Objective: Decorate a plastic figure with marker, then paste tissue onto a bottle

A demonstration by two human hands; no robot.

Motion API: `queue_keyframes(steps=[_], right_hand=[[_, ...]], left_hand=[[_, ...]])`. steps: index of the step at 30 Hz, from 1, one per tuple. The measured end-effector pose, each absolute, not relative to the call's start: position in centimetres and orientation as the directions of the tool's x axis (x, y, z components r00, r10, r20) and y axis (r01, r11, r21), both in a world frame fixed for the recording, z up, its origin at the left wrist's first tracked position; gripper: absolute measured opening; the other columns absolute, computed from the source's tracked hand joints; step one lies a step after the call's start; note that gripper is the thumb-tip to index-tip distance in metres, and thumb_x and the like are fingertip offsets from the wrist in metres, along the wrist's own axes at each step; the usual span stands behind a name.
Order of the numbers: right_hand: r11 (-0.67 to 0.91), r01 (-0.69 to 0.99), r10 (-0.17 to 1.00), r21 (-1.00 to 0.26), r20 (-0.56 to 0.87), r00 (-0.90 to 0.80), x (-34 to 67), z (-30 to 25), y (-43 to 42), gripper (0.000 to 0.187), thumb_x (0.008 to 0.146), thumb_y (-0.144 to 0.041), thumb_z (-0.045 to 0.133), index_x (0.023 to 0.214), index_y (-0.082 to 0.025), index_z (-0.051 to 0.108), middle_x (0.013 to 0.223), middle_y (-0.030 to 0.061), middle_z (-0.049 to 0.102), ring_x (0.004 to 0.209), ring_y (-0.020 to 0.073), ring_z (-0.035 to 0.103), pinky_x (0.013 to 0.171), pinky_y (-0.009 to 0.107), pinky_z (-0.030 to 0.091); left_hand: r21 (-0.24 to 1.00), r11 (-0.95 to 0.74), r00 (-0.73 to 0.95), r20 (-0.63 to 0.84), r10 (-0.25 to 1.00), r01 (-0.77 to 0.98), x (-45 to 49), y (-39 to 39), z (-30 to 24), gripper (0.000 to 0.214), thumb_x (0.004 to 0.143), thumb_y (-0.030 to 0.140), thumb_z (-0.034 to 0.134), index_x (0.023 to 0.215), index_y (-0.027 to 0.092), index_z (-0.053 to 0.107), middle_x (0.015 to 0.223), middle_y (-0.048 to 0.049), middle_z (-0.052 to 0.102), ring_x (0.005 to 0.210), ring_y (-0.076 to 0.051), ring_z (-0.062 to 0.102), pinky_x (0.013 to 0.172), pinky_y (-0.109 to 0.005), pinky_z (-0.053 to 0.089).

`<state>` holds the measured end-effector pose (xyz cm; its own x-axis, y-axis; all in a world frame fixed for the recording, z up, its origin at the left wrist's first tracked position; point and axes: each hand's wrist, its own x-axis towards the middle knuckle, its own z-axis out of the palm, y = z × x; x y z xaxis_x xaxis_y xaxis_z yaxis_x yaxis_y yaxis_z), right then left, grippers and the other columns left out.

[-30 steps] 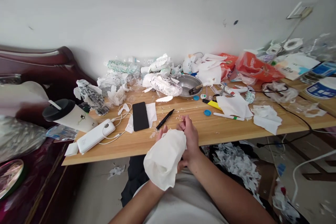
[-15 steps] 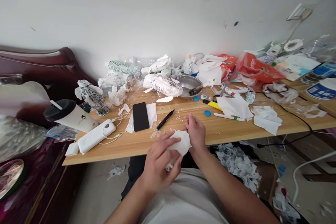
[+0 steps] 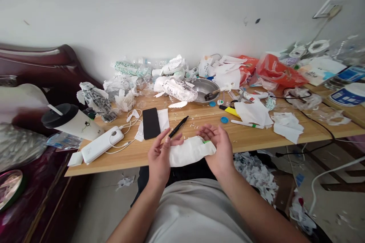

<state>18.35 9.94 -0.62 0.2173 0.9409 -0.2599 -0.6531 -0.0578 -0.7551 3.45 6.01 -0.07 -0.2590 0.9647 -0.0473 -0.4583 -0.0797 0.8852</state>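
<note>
A white paper tissue is stretched flat between my two hands, just in front of the near edge of the wooden table. My left hand pinches its left end with thumb and fingers. My right hand holds its right end, palm turned inward. A small green speck shows at the tissue's right end by my right thumb. Just beyond my hands lie a black pen and a black phone on the table.
A white power bank with earphone cable and a lidded cup sit at left. A metal bowl, crumpled wrappers, tissues, bottle caps and an orange bag crowd the back. A black cable crosses the right side. Shredded paper lies on the floor.
The tissue, wrapped over my left hand a second ago and then bunched between both hands, is now pulled out into a flat strip. My hands have moved apart.
</note>
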Motion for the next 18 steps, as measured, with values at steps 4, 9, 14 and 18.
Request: queue_keyframes(steps=[4,9,14,18], right_hand=[[0.088,-0.575,0.971,-0.813,-0.057,0.230,16.7,-0.5,7.3,0.042,0.079,-0.060,0.075,0.093,-0.020,0.071,0.110,0.0067,0.074,0.108,0.0240,0.070,0.100,0.040,0.054],[0.141,-0.503,0.957,-0.853,-0.014,0.291,15.8,-1.7,7.9,0.029,0.084,-0.042,0.077,0.101,-0.019,0.074,0.116,0.0097,0.075,0.111,0.0264,0.071,0.107,0.049,0.052],[0.135,-0.558,0.900,-0.819,-0.134,0.415,16.2,-3.0,10.4,0.032,0.087,-0.045,0.072,0.105,-0.019,0.071,0.115,0.0107,0.076,0.109,0.0262,0.073,0.106,0.053,0.053],[0.351,-0.336,0.853,-0.874,0.151,0.499,16.4,-3.3,8.8,0.026,0.097,-0.036,0.061,0.118,-0.024,0.069,0.128,0.0070,0.071,0.125,0.0233,0.064,0.115,0.050,0.046]], left_hand=[[0.802,0.094,-0.243,-0.288,0.926,-0.590,3.1,6.7,0.2,0.048,0.087,0.048,0.071,0.121,0.014,0.067,0.076,-0.0120,0.081,0.106,-0.036,0.074,0.091,-0.050,0.057],[0.849,0.062,-0.272,-0.236,0.933,-0.525,3.2,6.5,0.6,0.072,0.091,0.072,0.045,0.118,0.011,0.071,0.084,-0.0180,0.080,0.104,-0.038,0.074,0.090,-0.051,0.056],[0.793,-0.280,-0.361,0.082,0.929,-0.541,4.8,5.6,-0.3,0.070,0.077,0.075,0.064,0.130,0.030,0.065,0.150,-0.0102,0.057,0.146,-0.032,0.042,0.115,-0.044,0.039],[0.713,0.092,-0.062,-0.187,0.980,-0.695,6.9,3.4,-1.0,0.071,0.078,0.061,0.075,0.141,0.036,0.056,0.157,-0.0077,0.049,0.148,-0.033,0.039,0.114,-0.048,0.041]])
